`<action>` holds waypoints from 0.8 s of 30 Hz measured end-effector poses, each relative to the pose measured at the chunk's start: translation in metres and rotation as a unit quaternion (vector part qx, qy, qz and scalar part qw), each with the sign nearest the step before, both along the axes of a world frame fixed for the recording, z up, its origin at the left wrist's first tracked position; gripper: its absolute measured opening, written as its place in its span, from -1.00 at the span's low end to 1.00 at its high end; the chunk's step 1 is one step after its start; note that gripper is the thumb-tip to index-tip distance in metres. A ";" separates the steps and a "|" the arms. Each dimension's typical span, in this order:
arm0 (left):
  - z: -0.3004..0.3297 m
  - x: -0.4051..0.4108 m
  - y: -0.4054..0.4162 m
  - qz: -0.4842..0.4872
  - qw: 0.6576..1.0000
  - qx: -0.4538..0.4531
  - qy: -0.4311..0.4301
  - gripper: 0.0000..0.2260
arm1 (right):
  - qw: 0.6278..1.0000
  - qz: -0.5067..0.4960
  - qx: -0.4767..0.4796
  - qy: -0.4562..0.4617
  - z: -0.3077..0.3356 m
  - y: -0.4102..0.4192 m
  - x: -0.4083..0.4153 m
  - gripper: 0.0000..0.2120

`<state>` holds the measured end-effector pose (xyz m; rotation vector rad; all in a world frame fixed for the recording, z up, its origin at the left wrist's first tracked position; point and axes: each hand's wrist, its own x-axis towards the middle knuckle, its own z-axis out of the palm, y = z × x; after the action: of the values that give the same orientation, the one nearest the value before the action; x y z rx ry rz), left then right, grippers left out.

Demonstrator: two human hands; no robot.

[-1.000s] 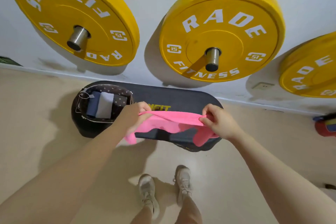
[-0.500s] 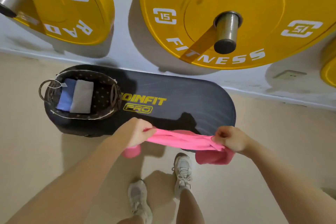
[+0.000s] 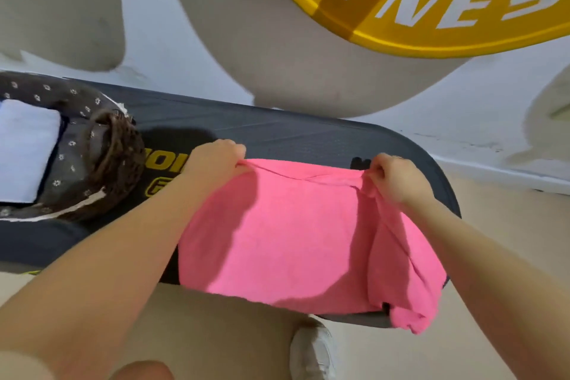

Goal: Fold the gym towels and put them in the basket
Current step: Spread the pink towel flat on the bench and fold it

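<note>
A pink towel lies spread over the dark oval bench pad, its near edge hanging over the pad's front. My left hand pinches the towel's far left corner. My right hand pinches the far right corner, where the cloth bunches and droops down the right side. At the left stands a wicker basket with a dotted grey lining; a folded white towel lies inside it on something dark blue.
A yellow weight plate hangs on the white wall just above the pad. Beige floor lies in front of the pad, with my white shoe near its front edge.
I have leaned in closer to the pad. Both hands moved forward and down, and the towel, held stretched in the air before, now lies flat on the pad.
</note>
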<state>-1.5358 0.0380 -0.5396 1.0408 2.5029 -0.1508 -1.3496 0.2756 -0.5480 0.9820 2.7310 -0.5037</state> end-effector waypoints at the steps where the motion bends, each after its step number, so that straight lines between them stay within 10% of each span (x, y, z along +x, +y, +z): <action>1: -0.006 -0.004 0.004 0.009 1.000 0.018 0.013 -0.78 | 1.000 -0.006 0.024 0.010 -0.005 0.004 -0.005 -0.83; 8: -0.035 -0.010 0.006 0.023 0.957 0.250 0.143 -0.50 | 0.981 -0.046 0.188 0.024 -0.022 0.005 -0.035 -0.73; 16: -0.051 0.038 -0.114 0.175 0.957 0.205 0.102 -0.83 | 0.925 0.352 0.001 0.144 -0.025 -0.143 -0.121 -0.57; 24: -0.058 0.068 -0.166 0.263 0.942 0.195 0.072 -0.75 | 0.828 0.545 0.128 0.039 -0.030 -0.220 -0.183 -0.58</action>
<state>-1.4673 -0.1276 -0.5978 0.4596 2.9173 0.4591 -1.5327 0.0560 -0.5778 -0.6579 2.8757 0.0534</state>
